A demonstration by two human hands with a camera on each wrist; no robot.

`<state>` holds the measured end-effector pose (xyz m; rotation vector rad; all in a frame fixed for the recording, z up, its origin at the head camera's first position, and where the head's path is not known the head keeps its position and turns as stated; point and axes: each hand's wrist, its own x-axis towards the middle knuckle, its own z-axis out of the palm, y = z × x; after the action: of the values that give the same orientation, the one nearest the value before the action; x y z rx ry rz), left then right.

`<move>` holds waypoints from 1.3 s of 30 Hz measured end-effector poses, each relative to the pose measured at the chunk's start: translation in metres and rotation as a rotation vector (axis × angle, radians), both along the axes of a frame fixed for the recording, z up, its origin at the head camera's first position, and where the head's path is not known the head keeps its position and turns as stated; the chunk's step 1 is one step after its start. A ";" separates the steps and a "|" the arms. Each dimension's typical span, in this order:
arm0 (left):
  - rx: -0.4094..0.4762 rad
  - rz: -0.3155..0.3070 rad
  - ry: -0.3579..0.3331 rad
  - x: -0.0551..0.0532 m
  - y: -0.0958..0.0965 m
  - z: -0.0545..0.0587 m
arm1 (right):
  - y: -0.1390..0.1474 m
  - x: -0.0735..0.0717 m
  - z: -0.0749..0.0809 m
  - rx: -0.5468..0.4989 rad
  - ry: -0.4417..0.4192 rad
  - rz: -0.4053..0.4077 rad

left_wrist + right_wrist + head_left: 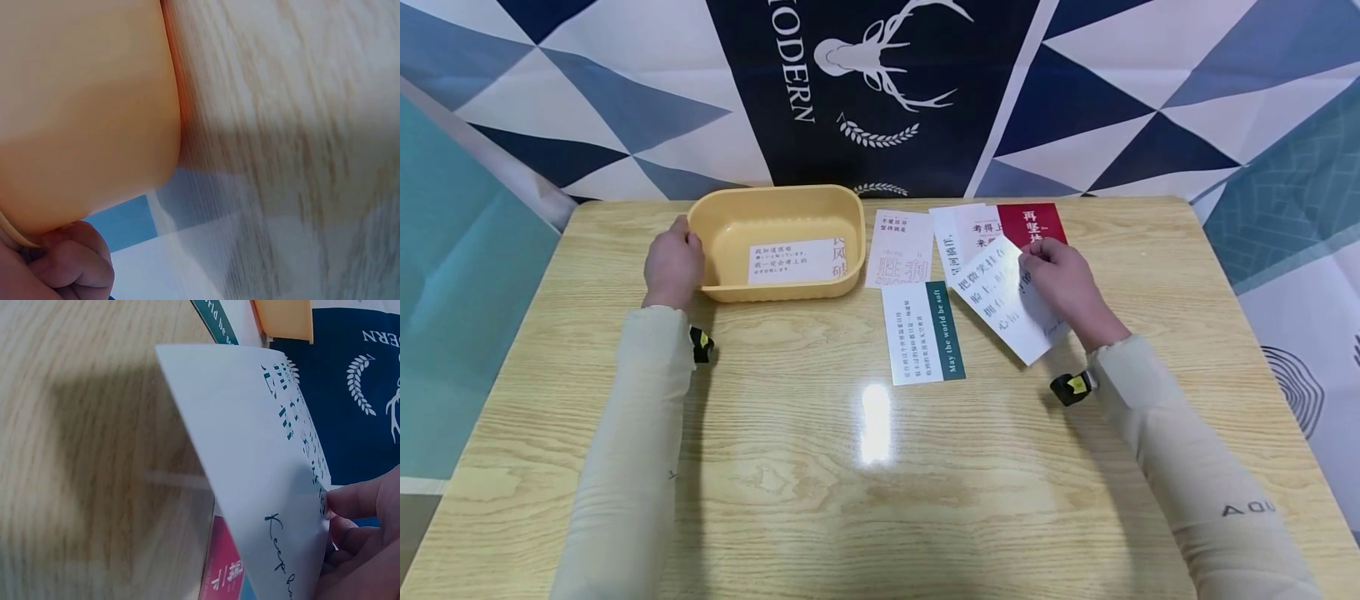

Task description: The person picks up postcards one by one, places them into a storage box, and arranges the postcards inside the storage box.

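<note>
A yellow plastic basin (pixel 722 221) stands at the back left of the table, with a white printed card (pixel 790 265) lying in it. My left hand (pixel 676 262) grips the basin's left rim; in the left wrist view its curled fingers (pixel 78 256) are right at that rim. At the right, my right hand (pixel 1063 283) pinches a white card with dark lettering (pixel 1000 308) by its edge. That card (pixel 250 450) is tilted up from the table in the right wrist view. Behind it, a red-and-white card (pixel 1037 218) and another white card (pixel 946 237) are partly hidden.
Between basin and held card lie a pink-lettered card (pixel 898 246) and a white-and-green card (pixel 917 333). The wooden table (pixel 790 467) ends at a patterned cloth (pixel 887 158) with a deer head, hanging along its back edge.
</note>
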<state>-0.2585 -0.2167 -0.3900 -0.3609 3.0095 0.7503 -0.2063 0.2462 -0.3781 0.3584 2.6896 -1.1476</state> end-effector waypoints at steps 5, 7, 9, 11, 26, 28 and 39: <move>0.004 0.007 -0.018 -0.001 -0.001 0.000 | -0.004 -0.004 0.005 0.003 0.017 0.008; 0.005 0.008 -0.019 -0.002 -0.001 -0.001 | -0.006 -0.005 0.007 0.009 0.021 0.012; 0.008 0.008 -0.022 -0.002 -0.002 -0.001 | -0.009 -0.006 0.010 0.014 0.026 0.018; 0.007 0.007 -0.020 -0.002 -0.002 -0.002 | -0.011 -0.007 0.012 0.020 0.031 0.025; -0.001 0.004 -0.021 -0.003 -0.002 -0.003 | -0.035 -0.020 0.026 0.101 0.029 0.115; 0.001 0.006 -0.022 -0.003 -0.002 -0.003 | -0.039 -0.021 0.028 0.111 0.022 0.123; 0.009 0.011 -0.019 -0.004 -0.002 -0.003 | -0.058 -0.026 0.037 0.116 0.046 0.181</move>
<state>-0.2627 -0.2191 -0.3931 -0.3821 2.9881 0.7568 -0.2321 0.1879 -0.3411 0.1040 2.7681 -0.9636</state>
